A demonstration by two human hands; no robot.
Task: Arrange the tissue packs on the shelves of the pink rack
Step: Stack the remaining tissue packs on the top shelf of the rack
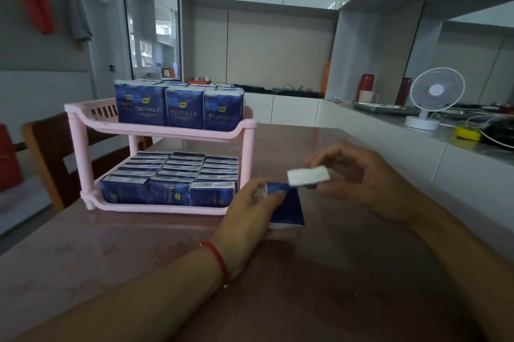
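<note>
At the far left a wooden chair (pixel 50 158) stands behind the table (pixel 347 272), and next to it, on the left part of the table, stands the pink rack (pixel 164 133) with its two shelves. On the upper shelf the tissue packs (pixel 183 111) stand upright in rows with the printed faces to the front, and they fill the shelf almost from side to side. On the lower shelf more packs (pixel 178 174) are set in three columns that go back deep, and I see no open gap among them. So I judge the task is nearly finished: both shelves look full, and only the two packs in the hands are still outside the rack. Just to the right of the lower shelf, the left hand (pixel 250 211) grips a blue pack (pixel 286 208), which rests with its lower end on the table. Slightly higher and more to the right, the right hand (pixel 358 177) pinches a second pack (pixel 308 175) between thumb and fingers, with its white end turned to the camera. The two packs are very near each other; whether they touch I cannot tell. Where they can still fit is not clear, perhaps on top of a row. On the counter at the far right stands a white fan (pixel 434 97).
</note>
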